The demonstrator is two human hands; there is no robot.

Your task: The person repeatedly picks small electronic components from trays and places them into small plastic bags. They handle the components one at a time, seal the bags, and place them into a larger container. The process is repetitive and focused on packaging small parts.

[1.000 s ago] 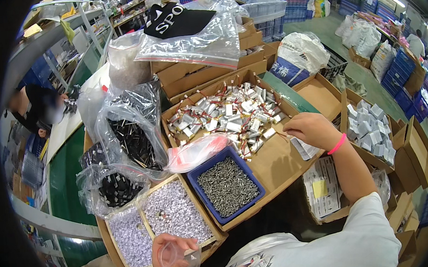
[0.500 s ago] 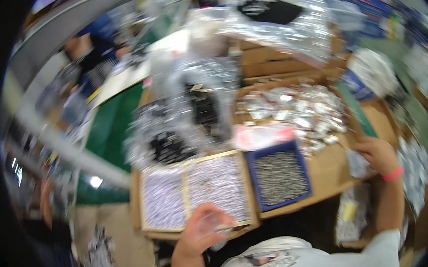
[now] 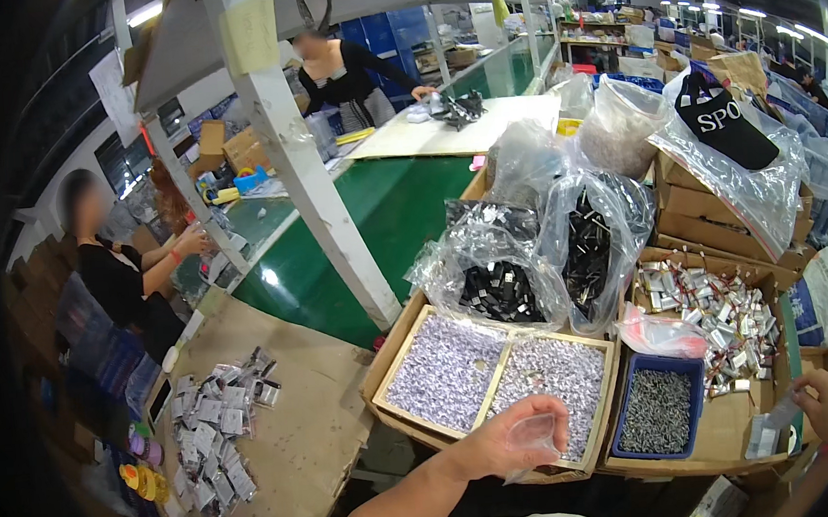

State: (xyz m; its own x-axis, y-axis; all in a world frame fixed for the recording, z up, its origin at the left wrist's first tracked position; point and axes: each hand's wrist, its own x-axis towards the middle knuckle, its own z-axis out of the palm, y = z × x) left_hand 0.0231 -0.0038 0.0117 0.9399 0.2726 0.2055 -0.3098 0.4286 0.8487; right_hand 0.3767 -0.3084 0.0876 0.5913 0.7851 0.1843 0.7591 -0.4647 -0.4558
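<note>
My left hand (image 3: 503,437) is over the front edge of the right half of a wooden tray (image 3: 491,399), its fingers curled around a small clear plastic bag (image 3: 532,431). The tray's two compartments are full of tiny silvery-white parts (image 3: 549,374). At the far right, my right hand (image 3: 824,401) pinches a small clear bag (image 3: 783,411) above the front corner of a cardboard box. Below that bag lies a pale packet (image 3: 761,438). Between my hands stands a blue bin (image 3: 620,436) of small metal screws or pins (image 3: 657,411).
White packs with wires (image 3: 716,314) fill the cardboard box behind the bin. Clear bags of black parts (image 3: 501,291) stand behind the tray. Left are packaged items (image 3: 216,426) on cardboard, a green conveyor (image 3: 332,255) and a metal post (image 3: 302,161). Two people work beyond.
My view has swung to the left, so the tray and boxes sit further right in the picture. Both hands stay near the same things, the left still with its clear bag.
</note>
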